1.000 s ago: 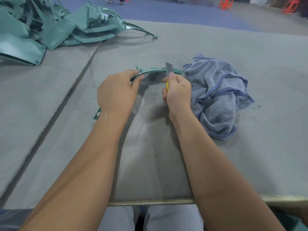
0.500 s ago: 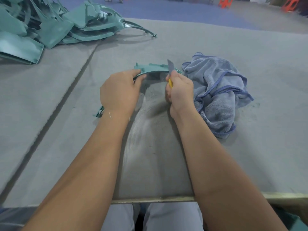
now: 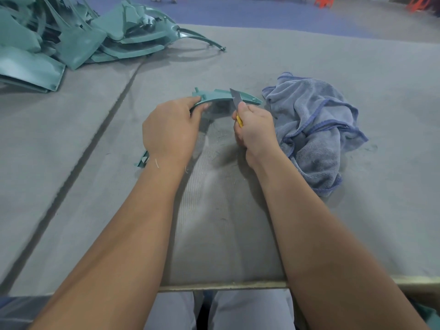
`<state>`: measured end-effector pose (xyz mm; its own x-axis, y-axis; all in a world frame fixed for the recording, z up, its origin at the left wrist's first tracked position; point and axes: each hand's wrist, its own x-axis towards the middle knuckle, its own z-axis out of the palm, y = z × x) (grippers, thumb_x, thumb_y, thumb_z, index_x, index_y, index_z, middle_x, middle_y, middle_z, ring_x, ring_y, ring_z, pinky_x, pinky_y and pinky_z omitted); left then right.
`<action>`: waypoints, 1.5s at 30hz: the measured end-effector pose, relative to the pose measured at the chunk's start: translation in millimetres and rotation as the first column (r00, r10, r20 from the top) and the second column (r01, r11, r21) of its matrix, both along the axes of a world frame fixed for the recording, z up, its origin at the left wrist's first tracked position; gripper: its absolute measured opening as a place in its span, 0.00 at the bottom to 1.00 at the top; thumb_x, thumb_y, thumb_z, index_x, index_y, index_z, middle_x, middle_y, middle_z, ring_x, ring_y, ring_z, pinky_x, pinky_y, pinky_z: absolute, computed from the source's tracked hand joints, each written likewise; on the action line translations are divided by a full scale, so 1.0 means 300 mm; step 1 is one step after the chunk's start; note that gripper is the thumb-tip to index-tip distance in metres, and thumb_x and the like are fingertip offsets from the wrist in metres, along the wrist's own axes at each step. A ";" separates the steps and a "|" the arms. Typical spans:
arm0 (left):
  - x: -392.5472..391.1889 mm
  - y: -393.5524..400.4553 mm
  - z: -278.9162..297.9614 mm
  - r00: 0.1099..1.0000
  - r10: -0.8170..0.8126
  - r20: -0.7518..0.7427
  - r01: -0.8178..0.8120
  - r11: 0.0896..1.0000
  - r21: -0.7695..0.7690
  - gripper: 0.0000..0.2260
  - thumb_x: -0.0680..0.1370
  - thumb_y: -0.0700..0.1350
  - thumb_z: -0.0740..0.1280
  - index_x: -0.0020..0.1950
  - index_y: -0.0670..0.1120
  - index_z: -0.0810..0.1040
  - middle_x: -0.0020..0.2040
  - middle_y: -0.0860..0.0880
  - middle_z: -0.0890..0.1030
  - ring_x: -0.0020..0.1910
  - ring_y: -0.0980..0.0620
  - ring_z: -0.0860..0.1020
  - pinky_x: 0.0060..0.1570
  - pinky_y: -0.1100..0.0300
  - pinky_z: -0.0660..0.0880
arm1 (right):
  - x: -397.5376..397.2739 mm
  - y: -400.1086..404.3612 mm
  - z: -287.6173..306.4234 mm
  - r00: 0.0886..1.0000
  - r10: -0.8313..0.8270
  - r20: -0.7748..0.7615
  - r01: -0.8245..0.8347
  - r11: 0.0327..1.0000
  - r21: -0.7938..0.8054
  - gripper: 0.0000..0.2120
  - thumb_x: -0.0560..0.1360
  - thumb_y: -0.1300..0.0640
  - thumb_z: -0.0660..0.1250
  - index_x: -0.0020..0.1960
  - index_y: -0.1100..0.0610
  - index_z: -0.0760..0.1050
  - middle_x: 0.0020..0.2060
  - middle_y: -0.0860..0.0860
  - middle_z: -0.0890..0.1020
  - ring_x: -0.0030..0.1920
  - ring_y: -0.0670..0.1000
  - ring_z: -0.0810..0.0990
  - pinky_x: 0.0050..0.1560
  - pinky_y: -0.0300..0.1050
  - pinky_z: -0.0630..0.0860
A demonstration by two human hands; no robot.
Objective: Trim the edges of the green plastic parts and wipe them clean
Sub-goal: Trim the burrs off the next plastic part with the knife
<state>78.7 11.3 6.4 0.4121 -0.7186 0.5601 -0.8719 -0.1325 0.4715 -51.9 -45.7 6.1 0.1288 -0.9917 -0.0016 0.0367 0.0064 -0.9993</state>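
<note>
A curved green plastic part (image 3: 220, 96) arcs across the grey table in front of me. My left hand (image 3: 170, 129) grips its left stretch, hiding most of it; its lower end (image 3: 142, 160) pokes out beside my wrist. My right hand (image 3: 254, 129) holds a yellow-handled utility knife (image 3: 236, 101) in a fist. The grey blade stands against the part's upper edge, near its right tip. A crumpled blue-grey towel (image 3: 314, 129) lies just right of my right hand.
A pile of green plastic parts (image 3: 71, 39) fills the table's far left corner, one thin curved strip (image 3: 204, 41) reaching right. A dark seam (image 3: 95, 139) runs diagonally across the felt table cover. The table's front edge (image 3: 221, 287) is above my lap. Orange stools (image 3: 323, 2) stand on the floor beyond.
The knife blade has slid a little along the part's upper edge, and the part has turned slightly in my left hand. The towel has stayed put.
</note>
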 end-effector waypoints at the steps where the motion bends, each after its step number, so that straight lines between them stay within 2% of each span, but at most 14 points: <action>1: 0.000 -0.001 -0.001 1.000 0.000 0.002 0.000 1.000 0.003 0.14 0.80 0.58 0.60 0.57 0.56 0.82 0.38 0.50 0.82 0.36 0.49 0.75 0.27 0.61 0.59 | -0.001 -0.002 -0.001 1.000 0.016 0.009 -0.016 1.000 0.008 0.19 0.81 0.58 0.57 0.31 0.56 0.69 0.16 0.46 0.64 0.17 0.45 0.60 0.21 0.35 0.58; 3: -0.005 -0.005 -0.003 1.000 -0.010 0.014 0.010 1.000 0.026 0.14 0.80 0.58 0.61 0.57 0.55 0.82 0.40 0.49 0.83 0.38 0.46 0.78 0.28 0.59 0.64 | 0.005 0.000 -0.007 0.997 0.079 0.015 -0.079 0.997 -0.020 0.19 0.81 0.59 0.57 0.31 0.57 0.69 0.16 0.46 0.64 0.17 0.44 0.59 0.21 0.34 0.57; 6: -0.018 -0.008 -0.011 0.999 -0.024 0.024 0.023 0.998 0.050 0.14 0.80 0.57 0.62 0.59 0.55 0.82 0.47 0.48 0.84 0.46 0.43 0.80 0.37 0.54 0.74 | 0.018 0.013 -0.015 0.990 0.138 0.023 -0.136 0.989 -0.062 0.19 0.81 0.59 0.57 0.32 0.57 0.69 0.16 0.46 0.63 0.17 0.43 0.59 0.20 0.34 0.56; 10: -0.011 -0.007 -0.010 1.000 -0.003 -0.013 0.003 1.000 0.025 0.14 0.80 0.58 0.61 0.60 0.57 0.81 0.46 0.49 0.84 0.44 0.45 0.80 0.35 0.57 0.69 | -0.008 0.000 -0.002 0.979 -0.045 0.199 0.034 0.998 0.058 0.17 0.82 0.57 0.56 0.34 0.58 0.69 0.17 0.48 0.64 0.17 0.45 0.58 0.20 0.35 0.56; 13: -0.009 -0.007 -0.009 1.000 -0.002 -0.017 0.002 1.000 0.021 0.15 0.80 0.58 0.61 0.61 0.57 0.80 0.46 0.49 0.84 0.45 0.44 0.80 0.36 0.57 0.69 | 0.001 0.001 -0.009 0.991 -0.081 0.110 0.078 0.996 0.033 0.18 0.81 0.59 0.57 0.33 0.57 0.68 0.16 0.46 0.64 0.18 0.44 0.59 0.21 0.35 0.57; 15: -0.011 -0.009 -0.009 1.000 0.000 -0.012 0.000 1.000 0.009 0.15 0.80 0.58 0.61 0.61 0.57 0.81 0.47 0.48 0.84 0.45 0.44 0.80 0.36 0.56 0.70 | 0.012 0.007 -0.012 0.999 -0.053 0.007 0.053 0.998 -0.024 0.18 0.80 0.59 0.57 0.31 0.56 0.68 0.15 0.44 0.63 0.18 0.44 0.59 0.22 0.36 0.57; 17: -0.006 -0.008 -0.008 1.000 0.009 -0.011 -0.009 1.000 0.003 0.15 0.80 0.59 0.61 0.60 0.57 0.81 0.46 0.49 0.84 0.44 0.44 0.80 0.36 0.56 0.70 | 0.011 0.007 -0.011 0.999 -0.014 -0.032 0.013 0.999 -0.051 0.19 0.80 0.60 0.57 0.31 0.56 0.67 0.15 0.43 0.62 0.18 0.44 0.58 0.21 0.36 0.57; 26: 0.004 -0.004 -0.008 1.000 0.003 -0.017 -0.003 1.000 -0.009 0.15 0.79 0.60 0.59 0.55 0.57 0.82 0.37 0.50 0.81 0.38 0.45 0.77 0.31 0.57 0.68 | -0.021 0.000 -0.003 0.987 0.159 0.024 -0.159 0.987 0.005 0.19 0.81 0.57 0.55 0.32 0.56 0.68 0.16 0.48 0.63 0.17 0.45 0.57 0.21 0.35 0.55; 31: -0.003 -0.010 -0.015 0.999 -0.010 0.036 0.009 0.999 0.032 0.15 0.80 0.59 0.60 0.54 0.55 0.83 0.39 0.48 0.82 0.38 0.43 0.78 0.31 0.57 0.65 | -0.002 0.019 -0.002 0.958 0.285 0.024 -0.285 0.958 -0.023 0.19 0.81 0.59 0.57 0.32 0.58 0.69 0.17 0.48 0.63 0.17 0.44 0.58 0.20 0.33 0.55; 33: 0.000 -0.008 -0.018 0.999 0.010 0.033 -0.011 0.999 0.040 0.15 0.79 0.60 0.59 0.53 0.55 0.83 0.37 0.48 0.81 0.37 0.44 0.76 0.31 0.57 0.63 | -0.003 0.018 0.003 0.963 0.245 0.112 -0.244 0.970 -0.018 0.18 0.82 0.59 0.56 0.33 0.58 0.69 0.16 0.48 0.62 0.17 0.45 0.57 0.20 0.34 0.54; 35: 0.007 -0.005 -0.011 1.000 0.009 0.013 -0.010 0.999 0.034 0.16 0.80 0.60 0.59 0.53 0.54 0.82 0.35 0.49 0.79 0.36 0.44 0.75 0.31 0.57 0.62 | -0.016 0.007 0.008 0.952 0.133 0.276 -0.143 0.990 0.018 0.17 0.82 0.58 0.55 0.35 0.58 0.69 0.17 0.48 0.63 0.17 0.46 0.57 0.21 0.34 0.53; 37: 0.020 0.005 0.003 0.999 -0.006 0.035 0.006 1.000 -0.006 0.16 0.80 0.59 0.58 0.53 0.53 0.82 0.36 0.49 0.80 0.36 0.44 0.76 0.30 0.56 0.64 | -0.031 -0.004 0.010 0.934 0.002 0.357 -0.027 0.998 0.065 0.15 0.82 0.58 0.56 0.37 0.57 0.70 0.18 0.49 0.64 0.19 0.46 0.58 0.21 0.34 0.54; 41: 0.060 0.030 0.031 0.992 -0.018 0.122 0.022 0.999 -0.034 0.14 0.81 0.56 0.59 0.57 0.54 0.82 0.43 0.47 0.83 0.42 0.41 0.79 0.32 0.53 0.70 | -0.038 -0.006 0.013 0.957 -0.112 0.267 0.100 0.993 0.056 0.12 0.81 0.58 0.57 0.40 0.57 0.71 0.22 0.50 0.70 0.22 0.46 0.65 0.22 0.35 0.61; 45: 0.075 0.012 0.013 0.984 0.022 0.177 -0.043 0.992 0.115 0.13 0.82 0.49 0.58 0.57 0.48 0.80 0.43 0.45 0.75 0.46 0.40 0.75 0.35 0.53 0.64 | -0.034 -0.004 0.006 0.967 -0.170 0.187 0.177 0.984 -0.019 0.13 0.80 0.56 0.60 0.38 0.57 0.75 0.29 0.51 0.72 0.24 0.46 0.67 0.25 0.38 0.65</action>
<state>101.2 15.0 10.2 0.3391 -0.7716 0.5382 -0.9339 -0.2073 0.2912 -62.1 -47.0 7.9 -0.0505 -0.9979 0.0416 0.2177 -0.0517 -0.9746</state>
